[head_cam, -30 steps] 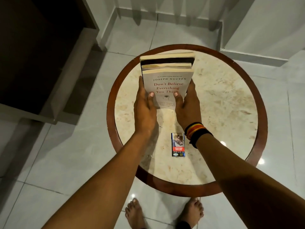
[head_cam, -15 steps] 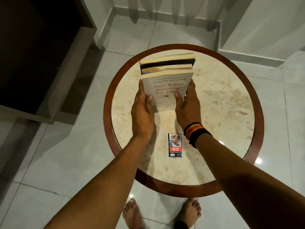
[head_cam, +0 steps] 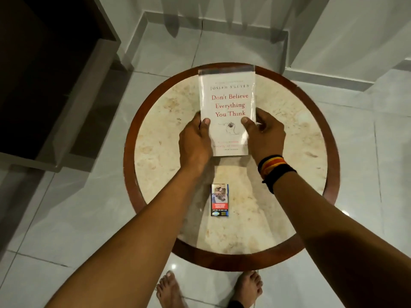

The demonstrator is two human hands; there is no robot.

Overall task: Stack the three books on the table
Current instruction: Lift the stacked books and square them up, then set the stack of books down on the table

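- On the round surface (head_cam: 289, 196), far half: white book (head_cam: 229, 103) face up, long axis pointing away from the person; other books not visible under it.
- Left hand (head_cam: 195, 143) and right hand (head_cam: 265, 135): each grip clamps a near side edge, thumbs on cover, equally near.
- Small packet (head_cam: 219, 200) nearer the person, apart from the book.

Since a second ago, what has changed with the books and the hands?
The white paperback book tipped from standing to cover-up, hiding the two books behind it. The left hand and right hand kept hold of its lower edges, thumbs on the cover. The small printed packet and round marble table stayed put.
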